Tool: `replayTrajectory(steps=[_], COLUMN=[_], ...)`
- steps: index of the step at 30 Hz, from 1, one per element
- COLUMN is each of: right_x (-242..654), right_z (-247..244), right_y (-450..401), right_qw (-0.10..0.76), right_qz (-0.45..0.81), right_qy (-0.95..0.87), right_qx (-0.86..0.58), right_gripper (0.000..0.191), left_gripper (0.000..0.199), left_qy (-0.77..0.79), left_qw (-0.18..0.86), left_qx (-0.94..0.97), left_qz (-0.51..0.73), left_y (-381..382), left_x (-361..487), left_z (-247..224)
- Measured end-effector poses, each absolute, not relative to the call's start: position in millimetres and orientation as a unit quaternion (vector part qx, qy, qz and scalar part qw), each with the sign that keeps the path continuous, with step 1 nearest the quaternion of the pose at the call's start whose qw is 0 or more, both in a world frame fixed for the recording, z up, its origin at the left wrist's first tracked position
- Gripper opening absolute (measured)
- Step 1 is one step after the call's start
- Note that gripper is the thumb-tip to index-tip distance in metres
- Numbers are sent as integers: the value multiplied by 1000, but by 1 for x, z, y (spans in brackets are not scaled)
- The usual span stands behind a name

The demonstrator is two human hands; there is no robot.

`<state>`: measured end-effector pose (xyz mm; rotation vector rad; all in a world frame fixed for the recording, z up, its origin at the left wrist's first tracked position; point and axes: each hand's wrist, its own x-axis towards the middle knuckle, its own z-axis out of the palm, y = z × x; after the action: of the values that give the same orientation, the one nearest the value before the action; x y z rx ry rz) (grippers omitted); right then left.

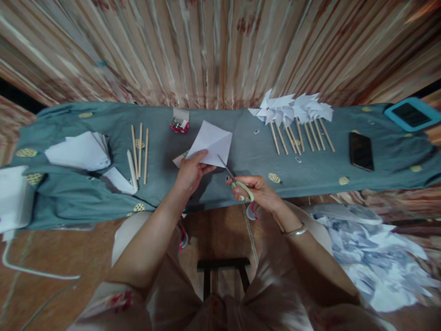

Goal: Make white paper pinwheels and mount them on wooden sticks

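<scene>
My left hand (192,172) pinches the lower left edge of a white paper square (211,140), which is tilted and shows faint crease lines. In my right hand (259,189) is a pair of scissors (243,189) with pale green handles. Their blades reach the paper's lower right corner area, pointing in towards its middle. How far any cut runs is too small to tell. Partly hidden behind my left hand, a small piece with green and white on it (179,159) lies on the cloth.
White pinwheels on sticks (292,110) lie at the back right, near a phone (361,151) and a blue-framed device (411,114). A red box of pins (179,123), wooden sticks (139,154), a white pen (132,170) and stacked paper (81,151) lie leftward. Paper scraps (375,257) heap at lower right.
</scene>
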<state>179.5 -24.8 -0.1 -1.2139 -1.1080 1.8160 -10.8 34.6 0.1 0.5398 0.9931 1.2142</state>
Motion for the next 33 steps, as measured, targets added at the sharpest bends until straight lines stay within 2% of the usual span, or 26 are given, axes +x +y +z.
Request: replayTrajectory(steps=[33], right_x=[182], right_z=[0], right_y=[-24], right_qw=[339], right_qz=[690], right_qy=[-442], right_qx=[-462], right_gripper=[44], left_gripper=[18], left_qy=[452], left_qw=[686], left_qx=[234], left_qz=[520], left_y=[31], left_x=[-4], left_z=[1])
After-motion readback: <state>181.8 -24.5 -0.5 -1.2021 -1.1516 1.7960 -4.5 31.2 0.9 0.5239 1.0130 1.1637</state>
